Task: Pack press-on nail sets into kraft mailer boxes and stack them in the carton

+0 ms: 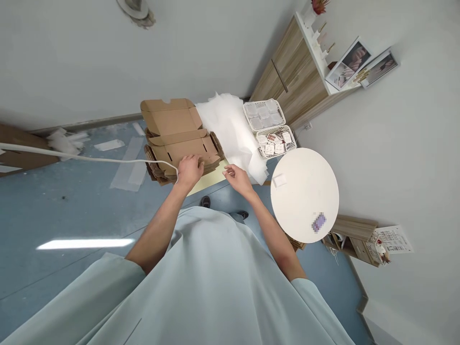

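- A single camera sits on the person's head and looks forward and steeply down over the chest.
- The shirt (215, 287) fills the bottom of the view, nearest the lens.
- The left hand (190, 171) and right hand (238, 179) show near the middle, farther out, seen from above.
- Small shoes (205, 201) appear well below the camera, on the floor (36, 211).
- The view is wide, taking in a wall (89, 57) across the top and a round table (305, 191) at the right.
- The cabinet (298, 57) at upper right looks slanted and probably farther off, though depth is hard to judge.
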